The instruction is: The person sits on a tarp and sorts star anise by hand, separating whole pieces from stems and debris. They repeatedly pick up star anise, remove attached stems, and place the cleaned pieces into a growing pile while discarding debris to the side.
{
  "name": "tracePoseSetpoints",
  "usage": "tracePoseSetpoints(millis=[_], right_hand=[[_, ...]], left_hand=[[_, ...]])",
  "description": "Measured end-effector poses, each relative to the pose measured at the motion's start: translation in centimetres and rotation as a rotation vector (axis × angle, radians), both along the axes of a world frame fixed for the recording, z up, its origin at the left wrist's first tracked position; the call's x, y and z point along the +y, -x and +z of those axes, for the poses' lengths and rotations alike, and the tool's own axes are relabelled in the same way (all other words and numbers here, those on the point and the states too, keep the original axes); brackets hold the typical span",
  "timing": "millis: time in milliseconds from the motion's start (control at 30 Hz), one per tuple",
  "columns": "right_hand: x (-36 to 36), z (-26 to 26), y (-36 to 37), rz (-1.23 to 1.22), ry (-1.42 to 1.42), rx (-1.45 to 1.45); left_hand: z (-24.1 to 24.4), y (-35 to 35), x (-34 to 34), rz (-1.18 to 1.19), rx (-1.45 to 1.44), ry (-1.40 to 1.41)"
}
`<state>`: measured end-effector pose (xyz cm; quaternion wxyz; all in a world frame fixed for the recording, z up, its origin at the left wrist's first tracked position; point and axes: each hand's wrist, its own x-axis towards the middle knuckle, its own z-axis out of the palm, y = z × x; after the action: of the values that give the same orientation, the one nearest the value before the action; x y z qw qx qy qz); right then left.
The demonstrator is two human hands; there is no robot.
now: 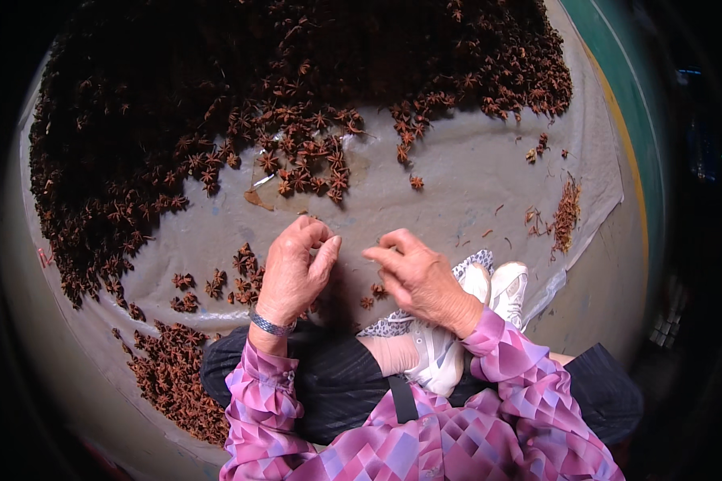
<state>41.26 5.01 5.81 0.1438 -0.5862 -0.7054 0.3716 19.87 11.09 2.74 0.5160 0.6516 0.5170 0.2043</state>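
Note:
My left hand (298, 264), with a metal bracelet (271, 324) at the wrist, is raised above the plastic sheet (457, 162), its fingers curled towards the thumb. Whether anything small sits between those fingers cannot be told. Across a narrow gap, my right hand (424, 276) has its fingers bent and partly spread; what it may hold is not clear. Beyond both hands lies a broad, dark heap of star anise (313, 156). Several loose pods (246, 276) rest beside my left hand, and a few (373, 291) lie below the gap between the hands.
A second star anise pile (174, 373) lies beside my left knee. At the right are a small heap of thin reddish-brown stems (565, 216) and scattered bits. White shoes (508, 291) stand near my right hand. A torn clear plastic piece (262, 186) lies by the large heap.

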Motion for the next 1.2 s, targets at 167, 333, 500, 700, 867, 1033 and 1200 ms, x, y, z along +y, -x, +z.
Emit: tracePoseSetpoints(millis=[167, 333, 500, 700, 867, 1033, 1200], right_hand=[[5.2, 10.0, 1.7, 0.174, 0.028, 0.69], [2.0, 14.6, 1.3, 0.503, 0.176, 1.075], [12.1, 2.5, -0.7, -0.131, -0.374, -0.223], [12.1, -3.3, -0.3, 0.0, -0.336, -0.36], [5.4, 2.4, 0.7, 0.195, -0.185, -0.019], [3.4, 2.0, -3.3, -0.018, -0.29, -0.322], [5.6, 2.6, -9.6, 0.024, -0.074, -0.876]], left_hand=[[-1.6, -3.5, -1.8, -0.23, -0.174, -0.007], [-1.7, -3.2, -2.2, -0.238, -0.074, 0.025], [-1.1, -2.9, -0.8, 0.132, -0.416, 0.468], [0.1, -2.4, 0.4, 0.351, -0.459, 0.27], [-0.5, -2.5, -0.7, 0.132, -0.496, 0.234], [1.0, -3.8, -2.4, 0.018, -0.405, 0.24], [1.1, -1.9, -1.8, -0.302, 0.017, -0.16]])
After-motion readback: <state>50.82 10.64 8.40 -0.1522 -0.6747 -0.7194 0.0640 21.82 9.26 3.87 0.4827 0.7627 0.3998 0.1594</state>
